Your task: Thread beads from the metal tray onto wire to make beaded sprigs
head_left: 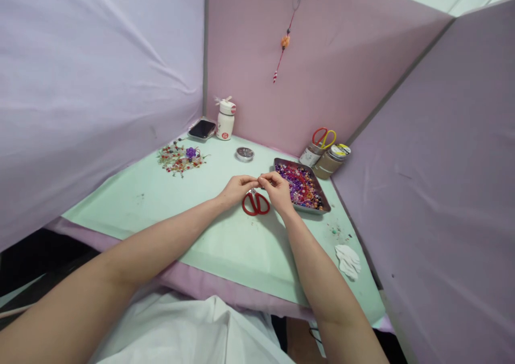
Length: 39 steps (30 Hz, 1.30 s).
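My left hand (238, 190) and my right hand (277, 190) meet fingertip to fingertip over the middle of the table. Both are closed in a pinch, and whatever is between the fingers is too small to make out. Just below them, red-handled scissors (250, 204) lie on the pale green tabletop (217, 240), their blades partly hidden by the hands. Beside my right hand stands a metal tray (309, 210) filled with purple, red and orange beads (300, 186); my hand covers part of its left edge.
A pile of beaded strands (181, 159) lies at the left. Towards the back are a phone (202, 129), a white bottle (226, 121) and a small round tin (245, 154). Cans (311, 154) and a jar (332, 161) stand behind the tray. A crumpled white cloth (348, 262) lies at right. A beaded cord (285, 42) hangs on the wall.
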Motion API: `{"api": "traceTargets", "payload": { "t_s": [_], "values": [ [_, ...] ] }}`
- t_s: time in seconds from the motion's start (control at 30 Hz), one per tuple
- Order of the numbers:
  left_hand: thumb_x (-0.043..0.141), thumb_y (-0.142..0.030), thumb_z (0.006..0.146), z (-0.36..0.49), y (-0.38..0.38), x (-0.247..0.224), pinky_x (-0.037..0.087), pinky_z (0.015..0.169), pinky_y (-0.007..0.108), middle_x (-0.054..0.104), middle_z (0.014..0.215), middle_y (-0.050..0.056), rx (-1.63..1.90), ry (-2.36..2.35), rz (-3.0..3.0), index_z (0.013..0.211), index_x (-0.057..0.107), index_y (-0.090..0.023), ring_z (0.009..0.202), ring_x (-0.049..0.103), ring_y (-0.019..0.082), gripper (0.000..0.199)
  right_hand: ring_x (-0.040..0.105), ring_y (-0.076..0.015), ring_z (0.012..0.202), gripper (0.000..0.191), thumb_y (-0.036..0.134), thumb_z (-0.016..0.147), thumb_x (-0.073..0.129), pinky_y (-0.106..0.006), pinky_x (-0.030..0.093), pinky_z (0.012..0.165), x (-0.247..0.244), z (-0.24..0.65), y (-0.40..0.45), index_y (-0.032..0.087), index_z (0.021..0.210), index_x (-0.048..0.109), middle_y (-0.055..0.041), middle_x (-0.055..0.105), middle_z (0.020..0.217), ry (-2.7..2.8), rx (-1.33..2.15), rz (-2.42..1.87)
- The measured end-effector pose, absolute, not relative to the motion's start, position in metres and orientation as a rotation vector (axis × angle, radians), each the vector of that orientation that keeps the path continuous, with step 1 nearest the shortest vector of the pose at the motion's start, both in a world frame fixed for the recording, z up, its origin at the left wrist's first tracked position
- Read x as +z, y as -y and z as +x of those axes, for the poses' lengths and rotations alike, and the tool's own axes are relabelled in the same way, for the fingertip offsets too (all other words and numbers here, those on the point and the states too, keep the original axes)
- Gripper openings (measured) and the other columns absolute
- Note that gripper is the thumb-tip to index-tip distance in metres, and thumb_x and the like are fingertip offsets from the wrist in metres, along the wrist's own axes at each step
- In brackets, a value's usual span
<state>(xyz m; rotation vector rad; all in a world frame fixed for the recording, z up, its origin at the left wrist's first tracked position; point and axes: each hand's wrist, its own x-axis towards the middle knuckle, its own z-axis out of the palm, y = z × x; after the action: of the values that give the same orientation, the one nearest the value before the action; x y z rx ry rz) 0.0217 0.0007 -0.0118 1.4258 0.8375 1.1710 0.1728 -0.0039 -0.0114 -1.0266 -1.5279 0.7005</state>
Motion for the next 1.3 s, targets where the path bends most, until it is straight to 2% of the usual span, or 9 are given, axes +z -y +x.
{"api": "traceTargets", "payload": {
  "t_s": [0.17, 0.33, 0.63, 0.83, 0.97, 1.3],
  "values": [
    [0.075, -0.039, 0.063, 0.022, 0.003, -0.010, 0.047, 0.083, 0.036, 0.073, 0.081, 0.009, 1.118, -0.825, 1.287, 0.079, 0.072, -0.013, 0.082, 0.065, 0.021, 0.031, 0.062, -0.0164, 0.071, 0.020, 0.040, 0.073, 0.067, -0.032, 0.052, 0.071, -0.016, 0.171, 0.001, 0.020, 0.078, 0.066, -0.0015, 0.065, 0.075, 1.474, 0.843, -1.021],
    [0.078, -0.039, 0.059, 0.022, 0.004, -0.008, 0.047, 0.080, 0.034, 0.072, 0.078, 0.009, 1.099, -0.819, 1.185, 0.076, 0.071, -0.013, 0.080, 0.064, 0.019, 0.032, 0.061, -0.0151, 0.071, 0.024, 0.042, 0.071, 0.068, -0.029, 0.050, 0.069, -0.018, 0.172, 0.000, 0.020, 0.079, 0.068, -0.0012, 0.067, 0.077, 1.425, 0.868, -1.049],
    [0.076, -0.037, 0.065, 0.020, 0.003, -0.011, 0.048, 0.077, 0.030, 0.070, 0.077, 0.008, 1.055, -0.844, 1.082, 0.076, 0.067, -0.013, 0.075, 0.064, 0.015, 0.027, 0.059, -0.0154, 0.074, 0.031, 0.048, 0.073, 0.062, -0.027, 0.048, 0.064, -0.012, 0.174, 0.002, 0.018, 0.082, 0.066, -0.0030, 0.068, 0.081, 1.423, 0.763, -1.140],
    [0.073, -0.027, 0.071, 0.019, 0.004, -0.008, 0.053, 0.068, 0.030, 0.069, 0.082, 0.011, 1.006, -0.945, 0.987, 0.078, 0.063, -0.012, 0.077, 0.068, 0.019, 0.020, 0.058, -0.0159, 0.073, 0.029, 0.044, 0.075, 0.058, -0.028, 0.047, 0.067, -0.004, 0.195, -0.006, 0.016, 0.084, 0.063, -0.0040, 0.066, 0.080, 1.256, 0.571, -1.179],
    [0.071, -0.025, 0.073, 0.017, 0.002, -0.007, 0.054, 0.063, 0.026, 0.069, 0.083, 0.011, 0.985, -0.988, 0.997, 0.076, 0.062, -0.012, 0.076, 0.069, 0.019, 0.016, 0.058, -0.0164, 0.073, 0.026, 0.039, 0.074, 0.059, -0.029, 0.046, 0.070, 0.004, 0.212, -0.012, 0.015, 0.080, 0.064, -0.0043, 0.066, 0.078, 1.255, 0.482, -1.214],
    [0.071, -0.028, 0.073, 0.015, -0.003, -0.010, 0.054, 0.073, 0.028, 0.070, 0.084, 0.011, 1.004, -1.007, 1.019, 0.078, 0.065, -0.012, 0.078, 0.068, 0.017, 0.018, 0.055, -0.0154, 0.062, 0.021, 0.034, 0.070, 0.057, -0.029, 0.043, 0.064, 0.008, 0.239, -0.037, 0.016, 0.071, 0.068, -0.0028, 0.067, 0.068, 1.587, 0.430, -1.419]
  ]
}}
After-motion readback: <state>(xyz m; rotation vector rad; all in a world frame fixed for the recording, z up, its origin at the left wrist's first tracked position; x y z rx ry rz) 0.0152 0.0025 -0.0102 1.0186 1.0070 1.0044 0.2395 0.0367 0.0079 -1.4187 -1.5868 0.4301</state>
